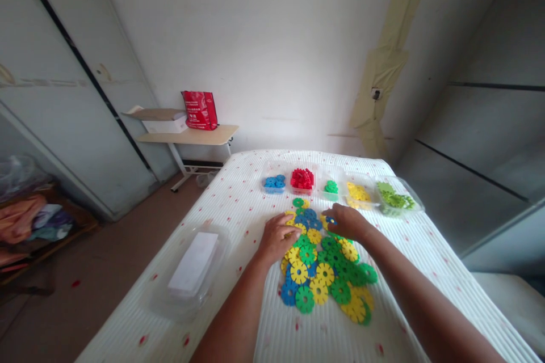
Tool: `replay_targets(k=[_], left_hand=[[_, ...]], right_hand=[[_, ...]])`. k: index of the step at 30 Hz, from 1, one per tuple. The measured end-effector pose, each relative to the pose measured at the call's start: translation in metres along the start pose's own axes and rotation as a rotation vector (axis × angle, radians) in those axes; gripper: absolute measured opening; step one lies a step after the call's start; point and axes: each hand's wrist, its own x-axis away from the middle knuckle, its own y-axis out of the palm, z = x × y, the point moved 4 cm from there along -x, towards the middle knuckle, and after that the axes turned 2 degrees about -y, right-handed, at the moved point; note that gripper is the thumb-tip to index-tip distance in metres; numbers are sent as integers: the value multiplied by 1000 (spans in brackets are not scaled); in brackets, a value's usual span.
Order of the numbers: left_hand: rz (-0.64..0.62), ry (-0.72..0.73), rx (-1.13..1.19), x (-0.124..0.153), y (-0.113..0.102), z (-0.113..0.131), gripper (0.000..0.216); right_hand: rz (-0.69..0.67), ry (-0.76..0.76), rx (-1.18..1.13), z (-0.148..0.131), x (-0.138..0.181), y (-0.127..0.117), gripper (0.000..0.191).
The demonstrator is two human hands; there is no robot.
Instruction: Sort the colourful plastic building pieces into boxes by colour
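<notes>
A spread pile of notched plastic snowflake discs lies on the table, with yellow discs [325,274], green discs [305,299] and blue discs [288,292] overlapping. At the pile's left edge, my left hand [276,236] rests with its fingers stretched over some yellow discs. My right hand [346,221] is over the upper right of the pile, its fingers bent around a blue disc [330,219]; a yellow disc shows beside the fingertips. Behind the hands stand clear boxes: one with blue discs [275,182], one with green discs [331,188], and one with yellow discs [358,193].
Red pieces [302,179] and light green pieces [395,197] fill two more clear boxes in the row. On the left lies a clear plastic container [221,249] with a white block [194,264]. A side table [213,135] by the wall bears a red bag [200,110].
</notes>
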Motion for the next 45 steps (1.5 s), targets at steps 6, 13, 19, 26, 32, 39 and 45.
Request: replay_targets(k=[6,13,19,26,32,39,45], left_hand=[[157,-109,212,2,-8,-10,21],[208,-155,343,3,-12,-13,18],[215,-158,351,2,-14,-10,17],[215,-162,350,2,-13,-13,17],[221,-145,348,2,-12,-16,17],[226,-148,359,2,-11,-17,16],[289,-236,414,1,-12,-19,16]], right_hand=[[65,29,-36,-28,-31,-8,35],[45,51,-91,-34,-49,17,33],[94,105,-178,-15,-47,8,37],[102,88,-211,-19,-53,10,37],[74,64,-185,-33,-60,21,34],[123,103,-191,-15,-50,13,30],[251,1,-223,-33,-39,-20,28]])
